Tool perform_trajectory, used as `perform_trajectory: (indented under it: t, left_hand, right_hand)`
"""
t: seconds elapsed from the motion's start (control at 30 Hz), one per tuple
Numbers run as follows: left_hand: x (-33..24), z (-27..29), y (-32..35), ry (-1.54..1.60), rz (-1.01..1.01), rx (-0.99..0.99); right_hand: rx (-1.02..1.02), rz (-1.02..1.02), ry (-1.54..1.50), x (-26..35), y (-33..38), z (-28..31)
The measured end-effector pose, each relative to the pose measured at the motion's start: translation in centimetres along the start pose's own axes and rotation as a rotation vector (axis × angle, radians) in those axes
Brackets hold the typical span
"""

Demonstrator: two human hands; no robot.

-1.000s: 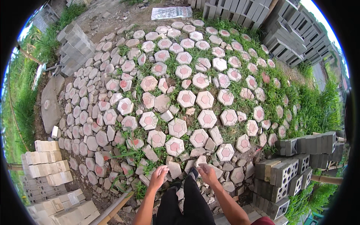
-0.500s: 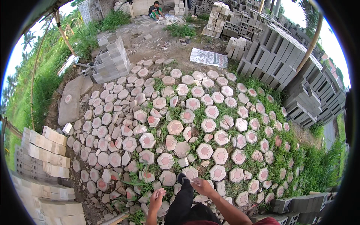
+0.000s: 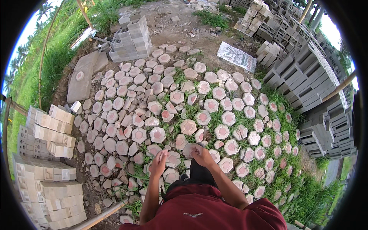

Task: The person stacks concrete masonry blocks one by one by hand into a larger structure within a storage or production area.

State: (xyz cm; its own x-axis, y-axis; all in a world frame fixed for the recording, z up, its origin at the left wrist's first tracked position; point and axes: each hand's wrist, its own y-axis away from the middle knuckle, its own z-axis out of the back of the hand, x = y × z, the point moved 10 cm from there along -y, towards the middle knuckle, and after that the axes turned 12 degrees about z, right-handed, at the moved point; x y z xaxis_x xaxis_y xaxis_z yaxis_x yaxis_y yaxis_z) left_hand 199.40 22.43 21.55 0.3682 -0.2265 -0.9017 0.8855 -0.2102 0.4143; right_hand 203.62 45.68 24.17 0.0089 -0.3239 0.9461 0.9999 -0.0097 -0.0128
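Both my hands hang in front of my body over the ground of hexagonal paving blocks. My left hand (image 3: 158,160), its fingers loosely bent, holds nothing I can see. My right hand (image 3: 202,156) is also loosely bent, fingers a little apart, with nothing visible in it. Beneath them are grey hexagonal pavers with reddish centres, such as one paver (image 3: 157,135) just beyond my left hand and another (image 3: 222,131) beyond my right. Neither hand touches a block. My dark trousers (image 3: 201,173) and a shoe show below the hands.
Hollow concrete blocks are stacked at the far left (image 3: 132,38) and along the right (image 3: 303,73). Pale blocks (image 3: 53,130) stand at the near left, beside a bamboo pole (image 3: 103,216). A printed white sack (image 3: 236,56) lies beyond the pavers. Grass grows between them.
I have stepped forward over the pavers, and the view tilts further down. My hands appear higher in the picture, and my red shirt now shows. The seated person far off has left the picture.
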Motion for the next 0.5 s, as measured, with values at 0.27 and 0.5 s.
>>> perform_trajectory:
  t: [0.27,0.5]
  left_hand:
    - [-6.7,-2.9,-16.2,-0.035,-0.006,-0.105]
    - [-17.2,-2.8,-27.3,0.149,-0.092,-0.217]
  right_hand:
    - [0.121,0.056,0.053,-3.8,-17.8,6.0]
    - [0.233,0.067,-0.009,-3.4,-36.8,12.1]
